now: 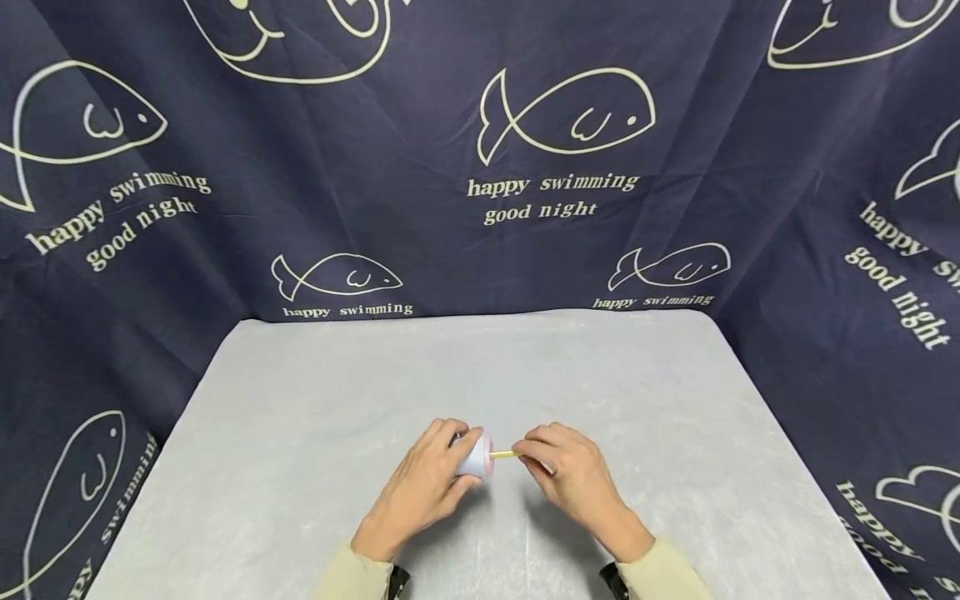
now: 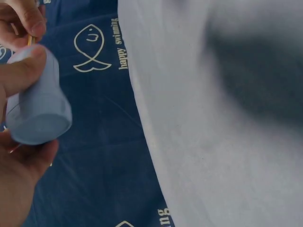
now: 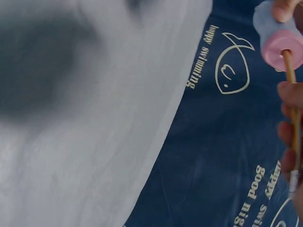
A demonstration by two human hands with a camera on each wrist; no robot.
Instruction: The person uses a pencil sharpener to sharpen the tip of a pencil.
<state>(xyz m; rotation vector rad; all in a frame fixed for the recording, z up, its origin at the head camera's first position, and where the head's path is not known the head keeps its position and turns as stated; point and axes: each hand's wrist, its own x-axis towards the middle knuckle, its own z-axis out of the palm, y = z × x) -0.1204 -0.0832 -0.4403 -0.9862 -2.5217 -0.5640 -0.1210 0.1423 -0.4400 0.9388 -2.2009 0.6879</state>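
My left hand (image 1: 422,483) grips a light-blue pencil sharpener (image 1: 472,461) with a pink end, held on its side above the table. In the left wrist view, the thumb lies along the body of the sharpener (image 2: 40,113) and its round blue base faces the camera. A yellow pencil (image 1: 503,454) stands in the hole of the pink end, its tip hidden inside. The fingers of my right hand (image 1: 573,471) pinch the pencil a short way from the sharpener. In the right wrist view, the pencil (image 3: 289,68) runs back along the fingers to a silvery end piece.
A pale grey cloth covers the table (image 1: 337,383). Dark blue curtains (image 1: 435,183) with printed fish and lettering hang behind it and along both sides. Dark bands show at both wrists, by the cream sleeves (image 1: 663,575).
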